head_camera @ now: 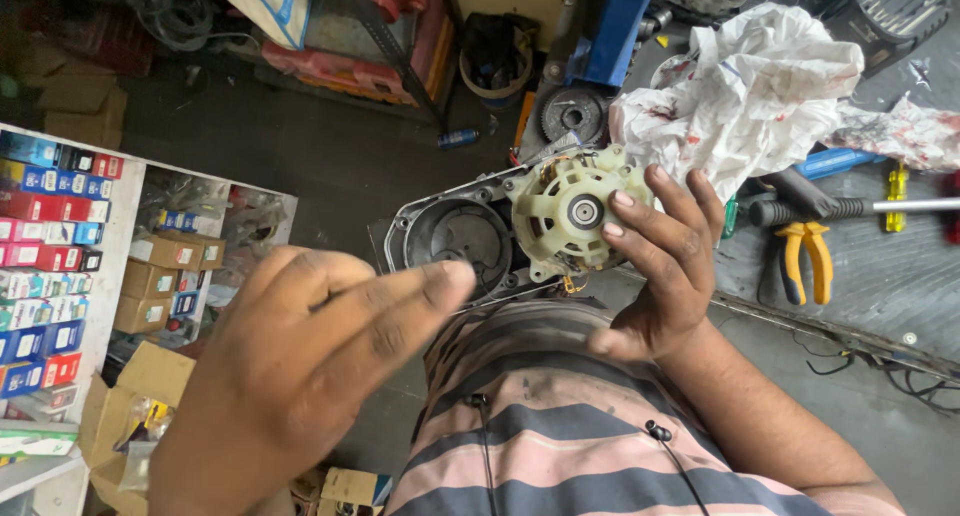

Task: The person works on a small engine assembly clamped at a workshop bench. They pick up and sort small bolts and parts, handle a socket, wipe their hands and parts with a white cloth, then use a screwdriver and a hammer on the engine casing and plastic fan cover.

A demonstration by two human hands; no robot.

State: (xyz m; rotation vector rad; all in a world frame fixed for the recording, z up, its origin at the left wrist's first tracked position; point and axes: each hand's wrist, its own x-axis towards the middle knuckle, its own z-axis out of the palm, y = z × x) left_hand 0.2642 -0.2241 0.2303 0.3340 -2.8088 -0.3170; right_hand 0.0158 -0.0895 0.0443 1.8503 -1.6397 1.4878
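My right hand [660,266] grasps the cream motor housing [572,214] with its fingers above the worktop's near edge; my left hand [310,366] hovers released. One-handed grip risks dropping it.

One cream motor housing [572,214], one pair of yellow-handled pliers [806,258], one crumpled white rag [755,91], two hands.

Just the one camera, strapped on my head, looking pretty much straight down past my striped shirt [590,426]. It's close in on my hands, with the shop floor [330,166] further below. No second view to compare with.
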